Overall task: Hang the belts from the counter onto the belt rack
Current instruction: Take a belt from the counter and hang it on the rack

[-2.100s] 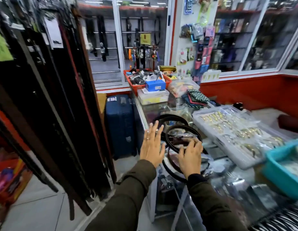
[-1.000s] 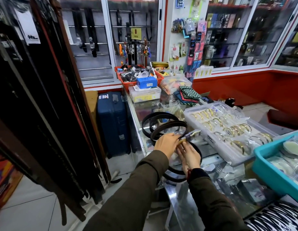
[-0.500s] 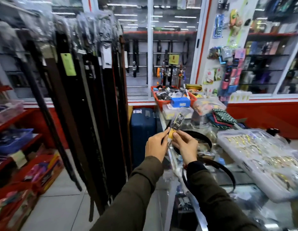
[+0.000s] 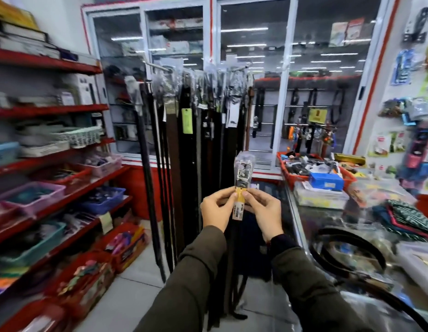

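In a shop with red shelves, both the left hand and right hand pinch a wrapped belt upright before the belt rack; more belts lie on the glass counter.

Red shelves line the left wall of the shop, stacked with boxes, a white woven basket and pink, blue and teal plastic bins. Behind, sliding glass cabinets reflect rows of ceiling lights, with a small yellow sign hanging inside one. On the right, a red tray of mixed goods carries a blue box, near folded green striped cloth, and packaged trinkets hang on a white wall panel.
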